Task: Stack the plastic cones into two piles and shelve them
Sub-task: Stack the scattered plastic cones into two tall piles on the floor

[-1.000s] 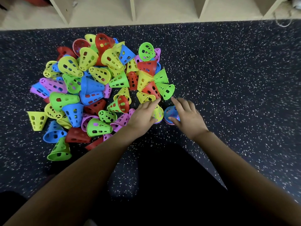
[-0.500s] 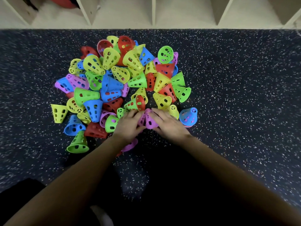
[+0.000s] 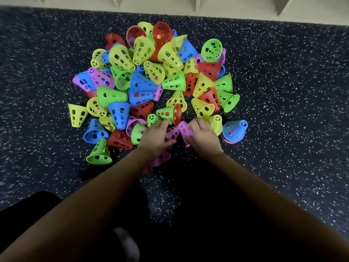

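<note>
- The heap of cones (image 3: 151,82) lies loose on the speckled floor (image 3: 283,91), every colour tumbled on its side; nothing is shelved yet, and the shelf (image 3: 226,4) runs along the far edge, well apart from the hands.
- The left hand (image 3: 156,136) has its fingers curled round a purple cone (image 3: 172,132) at the near edge of the heap; the right hand (image 3: 203,136) clasps a second purple cone (image 3: 186,129) just beside it; the two cones touch, I'd judge so that one can be nested into the other.
- To the right a blue cone (image 3: 234,129) stands upright, capped over a pink cone (image 3: 229,141); likely the start of a pile, set just clear of the heap so it won't be knocked.
- A stray purple cone (image 3: 160,160) lies under the left wrist, within easy reach.
</note>
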